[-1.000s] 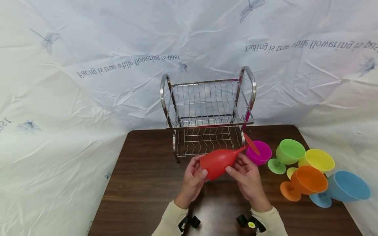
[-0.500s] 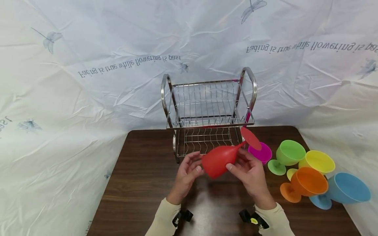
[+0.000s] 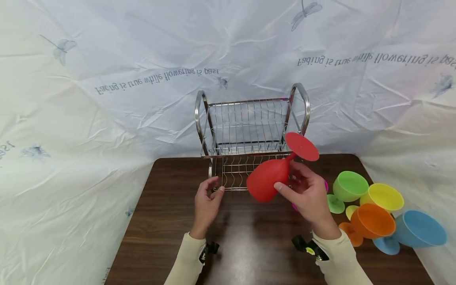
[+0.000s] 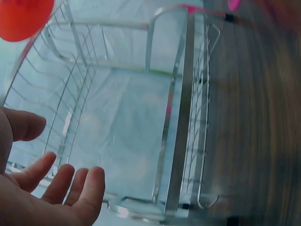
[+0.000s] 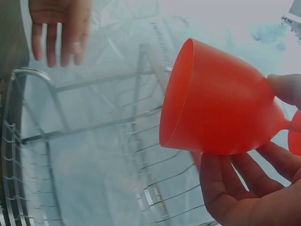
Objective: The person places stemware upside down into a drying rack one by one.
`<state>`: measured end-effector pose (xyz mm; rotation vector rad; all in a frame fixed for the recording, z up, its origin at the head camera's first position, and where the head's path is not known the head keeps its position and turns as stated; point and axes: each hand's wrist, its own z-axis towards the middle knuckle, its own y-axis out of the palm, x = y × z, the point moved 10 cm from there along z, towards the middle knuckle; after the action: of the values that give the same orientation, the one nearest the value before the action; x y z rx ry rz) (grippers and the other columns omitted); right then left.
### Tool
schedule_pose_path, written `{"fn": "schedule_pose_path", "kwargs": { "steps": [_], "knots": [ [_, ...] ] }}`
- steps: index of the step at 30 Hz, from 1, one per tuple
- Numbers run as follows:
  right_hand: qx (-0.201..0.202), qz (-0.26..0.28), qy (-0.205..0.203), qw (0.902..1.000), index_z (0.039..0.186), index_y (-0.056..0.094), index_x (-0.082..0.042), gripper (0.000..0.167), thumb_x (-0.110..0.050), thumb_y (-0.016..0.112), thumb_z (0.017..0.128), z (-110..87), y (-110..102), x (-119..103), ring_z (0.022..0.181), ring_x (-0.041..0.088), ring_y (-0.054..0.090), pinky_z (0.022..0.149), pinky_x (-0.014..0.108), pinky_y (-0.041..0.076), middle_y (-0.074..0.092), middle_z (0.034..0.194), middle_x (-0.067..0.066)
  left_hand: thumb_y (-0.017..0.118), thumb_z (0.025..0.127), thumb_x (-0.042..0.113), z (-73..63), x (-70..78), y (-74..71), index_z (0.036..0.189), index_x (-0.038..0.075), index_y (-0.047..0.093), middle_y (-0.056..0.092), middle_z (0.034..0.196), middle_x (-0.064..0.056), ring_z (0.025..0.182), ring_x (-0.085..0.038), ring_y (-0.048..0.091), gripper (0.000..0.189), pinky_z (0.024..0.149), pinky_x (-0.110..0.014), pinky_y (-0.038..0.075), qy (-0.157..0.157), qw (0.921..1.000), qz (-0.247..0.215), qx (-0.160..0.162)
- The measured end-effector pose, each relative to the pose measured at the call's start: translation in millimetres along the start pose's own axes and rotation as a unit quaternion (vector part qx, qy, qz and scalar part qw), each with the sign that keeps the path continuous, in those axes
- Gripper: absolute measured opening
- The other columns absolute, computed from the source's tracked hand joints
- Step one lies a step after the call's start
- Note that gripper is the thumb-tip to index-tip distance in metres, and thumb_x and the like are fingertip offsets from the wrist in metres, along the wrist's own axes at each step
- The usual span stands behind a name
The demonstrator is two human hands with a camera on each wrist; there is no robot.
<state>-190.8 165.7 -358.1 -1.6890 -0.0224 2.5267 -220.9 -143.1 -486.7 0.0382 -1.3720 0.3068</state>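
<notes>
A red plastic goblet is held in the air by my right hand, bowl tipped down to the left and round foot up to the right. In the right wrist view, the thumb and fingers grip the bowl close to its stem. My left hand is off the goblet, to its left, with relaxed fingers and nothing in them. Behind the hands stands a two-tier metal dish rack; the goblet overlaps its lower right part in the head view.
To the right on the brown table are a green goblet, a yellow one, an orange goblet and a blue goblet. A magenta goblet is mostly hidden behind my right hand. White sheeting surrounds the table.
My left hand has let go of the red goblet and moved left. My right hand has raised the goblet, tilting its foot upward and its bowl down.
</notes>
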Motion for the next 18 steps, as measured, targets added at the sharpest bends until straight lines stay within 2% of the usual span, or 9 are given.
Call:
{"fn": "schedule_pose_path", "kwargs": {
  "steps": [4, 9, 12, 18],
  "knots": [
    [-0.004, -0.011, -0.022, 0.9997, 0.136, 0.068, -0.003, 0.057, 0.01, 0.08, 0.082, 11.9, 2, -17, 0.1, 0.012, 0.074, 0.086, 0.021, 0.063, 0.076, 0.117, -0.006, 0.077, 0.096, 0.009, 6.3, -3.6, -12.6, 0.13, 0.009, 0.07, 0.065, 0.129, -0.014, 0.125, -0.035, 0.064, 0.035, 0.091, -0.029, 0.063, 0.005, 0.9991, 0.026, 0.032],
    [-0.017, -0.026, -0.034, 0.9989, 0.138, 0.068, -0.005, 0.058, 0.007, 0.08, 0.083, 24.9, 8, -32, 0.102, 0.014, 0.073, 0.086, 0.021, 0.063, 0.076, 0.116, -0.009, 0.076, 0.097, 0.01, 12.6, -9.5, -20.9, 0.133, 0.005, 0.068, 0.064, 0.13, -0.018, 0.125, -0.035, 0.064, 0.037, 0.096, -0.049, 0.063, 0.024, 0.9949, 0.083, 0.053],
    [-0.035, -0.039, -0.032, 0.9982, 0.14, 0.067, -0.009, 0.058, 0.002, 0.082, 0.084, 31.9, 13, -38, 0.104, 0.015, 0.073, 0.087, 0.022, 0.063, 0.075, 0.118, -0.008, 0.077, 0.096, 0.01, 16.2, -14.0, -24.0, 0.133, 0.004, 0.068, 0.064, 0.126, -0.017, 0.121, -0.031, 0.065, 0.038, 0.094, -0.05, 0.063, 0.032, 0.9907, 0.117, 0.062],
    [-0.071, -0.052, -0.025, 0.9958, 0.142, 0.066, -0.013, 0.057, -0.008, 0.083, 0.087, 48.6, 28, -43, 0.11, 0.018, 0.071, 0.088, 0.024, 0.063, 0.073, 0.124, 0.004, 0.078, 0.095, 0.007, 24.6, -21.7, -25.5, 0.133, 0.003, 0.067, 0.065, 0.122, -0.018, 0.114, -0.032, 0.066, 0.04, 0.091, -0.051, 0.063, 0.049, 0.9847, 0.152, 0.069]
  ]
}}
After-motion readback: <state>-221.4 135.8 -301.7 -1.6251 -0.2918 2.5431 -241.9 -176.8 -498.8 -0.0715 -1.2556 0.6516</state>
